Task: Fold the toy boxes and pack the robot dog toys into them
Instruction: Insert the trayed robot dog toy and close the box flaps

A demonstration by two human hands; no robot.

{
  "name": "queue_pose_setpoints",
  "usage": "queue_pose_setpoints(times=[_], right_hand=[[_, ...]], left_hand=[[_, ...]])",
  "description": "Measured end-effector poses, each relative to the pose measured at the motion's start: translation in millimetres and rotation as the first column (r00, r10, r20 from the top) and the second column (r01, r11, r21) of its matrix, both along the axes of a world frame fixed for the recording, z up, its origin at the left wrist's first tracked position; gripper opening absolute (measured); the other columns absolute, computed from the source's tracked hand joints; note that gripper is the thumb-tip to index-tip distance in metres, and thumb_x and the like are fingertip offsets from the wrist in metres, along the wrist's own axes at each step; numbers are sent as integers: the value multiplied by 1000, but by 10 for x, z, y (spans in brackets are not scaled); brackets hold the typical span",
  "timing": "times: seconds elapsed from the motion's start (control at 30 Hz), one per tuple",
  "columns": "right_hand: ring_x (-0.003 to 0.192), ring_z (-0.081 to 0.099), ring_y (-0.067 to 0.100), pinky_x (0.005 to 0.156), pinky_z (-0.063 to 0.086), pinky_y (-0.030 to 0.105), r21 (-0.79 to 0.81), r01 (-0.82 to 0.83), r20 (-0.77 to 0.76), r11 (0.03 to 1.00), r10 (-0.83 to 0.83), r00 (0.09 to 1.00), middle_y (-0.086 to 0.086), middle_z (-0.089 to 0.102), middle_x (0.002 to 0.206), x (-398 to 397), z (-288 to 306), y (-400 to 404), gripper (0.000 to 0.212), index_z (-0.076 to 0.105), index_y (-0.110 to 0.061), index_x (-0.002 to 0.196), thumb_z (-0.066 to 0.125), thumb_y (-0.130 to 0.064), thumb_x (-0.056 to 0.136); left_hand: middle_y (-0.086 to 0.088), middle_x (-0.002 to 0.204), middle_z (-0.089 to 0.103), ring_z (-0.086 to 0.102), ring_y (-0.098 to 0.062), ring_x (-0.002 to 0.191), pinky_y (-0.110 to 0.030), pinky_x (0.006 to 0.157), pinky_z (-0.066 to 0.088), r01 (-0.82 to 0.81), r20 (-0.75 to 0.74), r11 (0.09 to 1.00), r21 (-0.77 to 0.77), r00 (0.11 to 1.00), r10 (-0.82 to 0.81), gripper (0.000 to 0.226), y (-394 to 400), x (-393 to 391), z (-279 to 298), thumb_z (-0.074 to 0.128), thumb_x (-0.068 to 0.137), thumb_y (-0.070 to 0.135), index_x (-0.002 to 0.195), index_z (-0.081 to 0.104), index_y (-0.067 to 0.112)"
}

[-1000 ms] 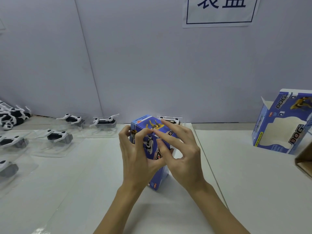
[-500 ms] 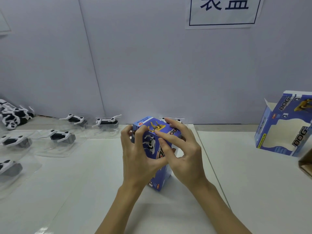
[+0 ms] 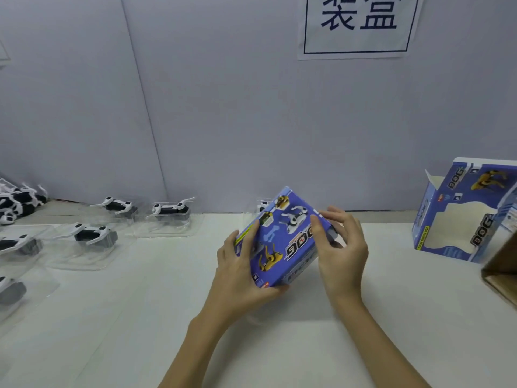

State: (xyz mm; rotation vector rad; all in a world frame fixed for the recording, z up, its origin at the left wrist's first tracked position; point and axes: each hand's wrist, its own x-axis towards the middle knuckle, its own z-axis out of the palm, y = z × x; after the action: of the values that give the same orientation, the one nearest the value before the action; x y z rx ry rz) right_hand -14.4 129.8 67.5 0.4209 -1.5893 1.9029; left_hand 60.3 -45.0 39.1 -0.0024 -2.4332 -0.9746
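Note:
A blue toy box (image 3: 282,242) printed with robot dogs and the word DOG is tilted above the table, its printed back face turned up. My left hand (image 3: 240,273) grips its lower left side, thumb under the near corner. My right hand (image 3: 340,247) holds its upper right end with curled fingers. Robot dog toys in clear plastic trays lie at the left, one (image 3: 92,236) nearest, another (image 3: 169,210) by the wall.
A second blue box (image 3: 470,217) with an open top and a window cut-out stands at the right. A brown cardboard carton (image 3: 500,273) pokes in at the right edge. More dog toys (image 3: 16,200) are piled at the far left. A paper sign (image 3: 358,23) hangs on the wall.
The box was upright on the table with both hands pressing its top. Now it is lifted and tipped over, back face up, the hands moved to opposite ends.

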Motion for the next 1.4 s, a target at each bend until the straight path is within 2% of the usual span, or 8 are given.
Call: queue_pose_setpoints(times=[0.23,0.4,0.6,0.7,0.8,0.93,1.03,1.4], right_hand=[[111,72,22,74,60,29,-93,3,206,996,17,978,-6,68,128,-284,-103,175,4,79,-19,92,81,-16,90],[109,72,21,84,61,38,10,-39,252,999,35,967,-5,73,118,-249,-127,136,13,75,-21,106,67,-30,101],[151,32,8,116,45,40,424,-379,206,823,320,925,-15,35,163,-37,-30,93,55,46,-53,145,60,-57,92],[154,25,6,119,37,33,597,-358,91,718,382,920,-21,24,168,67,-31,8,95,21,-44,161,71,-63,83],[141,46,7,107,52,29,531,-346,15,774,399,917,-9,49,153,78,4,-31,94,32,-26,161,82,-41,82],[102,66,16,85,54,29,312,-153,136,938,115,984,0,67,108,81,55,-29,64,66,-22,134,71,-57,81],[53,57,8,56,45,17,203,-216,274,955,156,949,-5,59,61,-12,82,63,44,65,-25,84,52,-67,90],[74,59,17,68,50,26,194,-317,282,929,257,925,1,70,90,-55,15,88,51,67,-21,114,42,-62,97]], left_hand=[[15,159,13,18,-11,146,-22,110,29,29,-80,1000,4,996,-29,109,100,-75,-65,77,63,64,158,26,47],[6,158,32,26,-5,152,-31,114,40,46,-135,970,240,991,-14,90,29,-56,-21,88,66,49,146,48,46],[-13,117,76,77,-25,93,-31,71,63,-2,-47,467,884,994,94,67,-276,48,262,81,68,59,123,68,23],[-13,112,78,76,-29,91,-40,81,60,-16,40,418,908,998,-49,57,-366,101,269,68,84,66,114,79,18],[-14,110,78,75,-30,84,-42,84,54,-4,12,375,927,1000,-19,64,-391,83,246,46,93,74,101,84,22],[-9,104,79,70,-23,88,-37,84,47,-11,39,566,824,998,-38,86,-291,47,280,39,84,90,116,78,20],[12,105,78,71,0,90,-14,74,50,52,2,751,659,998,-70,53,-110,39,219,63,88,72,121,69,32],[3,113,76,75,-20,100,-23,76,59,88,-105,655,751,994,-14,53,-37,-47,95,73,83,54,130,65,30]])
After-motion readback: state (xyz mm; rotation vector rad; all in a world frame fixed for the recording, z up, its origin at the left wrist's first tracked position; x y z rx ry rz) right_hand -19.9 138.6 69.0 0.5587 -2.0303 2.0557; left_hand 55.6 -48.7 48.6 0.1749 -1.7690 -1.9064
